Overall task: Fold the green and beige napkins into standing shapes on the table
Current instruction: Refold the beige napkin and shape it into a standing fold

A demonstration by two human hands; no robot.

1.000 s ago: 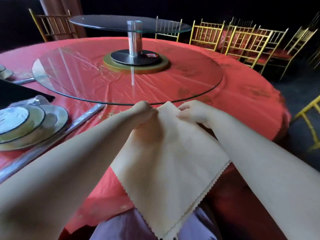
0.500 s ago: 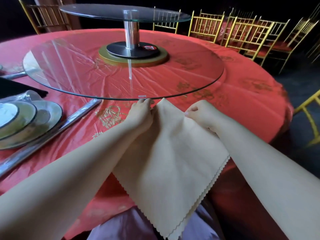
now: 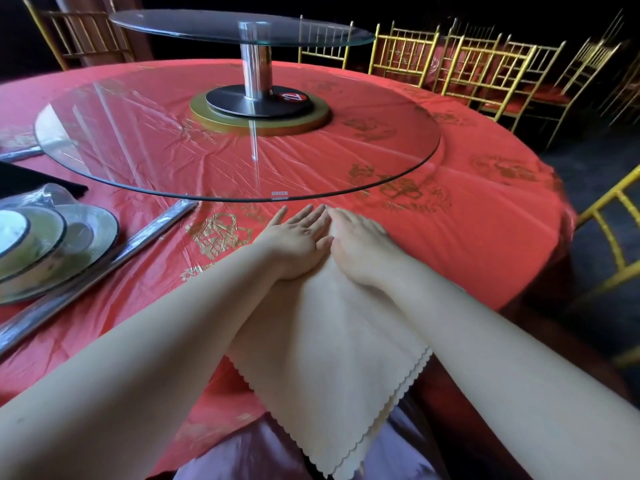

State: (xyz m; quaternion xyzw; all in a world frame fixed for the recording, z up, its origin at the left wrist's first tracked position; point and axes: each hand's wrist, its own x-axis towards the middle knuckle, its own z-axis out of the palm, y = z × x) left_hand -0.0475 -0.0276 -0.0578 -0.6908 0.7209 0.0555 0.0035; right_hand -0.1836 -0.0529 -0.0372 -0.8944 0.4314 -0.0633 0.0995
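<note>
A beige napkin (image 3: 332,348) with scalloped edges lies folded on the red tablecloth (image 3: 467,244), its near corner hanging over the table's front edge. My left hand (image 3: 298,240) lies flat on the napkin's far end with straight fingers. Beside it, touching, my right hand (image 3: 360,244) presses flat on the same far end. The napkin's far tip is hidden under both hands. No green napkin is in view.
A large glass turntable (image 3: 398,174) with a raised glass tier (image 3: 242,29) fills the table's middle, its rim just beyond my fingertips. Stacked wrapped plates (image 3: 52,244) and wrapped chopsticks (image 3: 114,251) lie at left. Gold chairs (image 3: 485,71) stand behind and at right.
Both hands let go of the napkin's raised far corner, lowered it onto the table and now press flat on it with straightened fingers.
</note>
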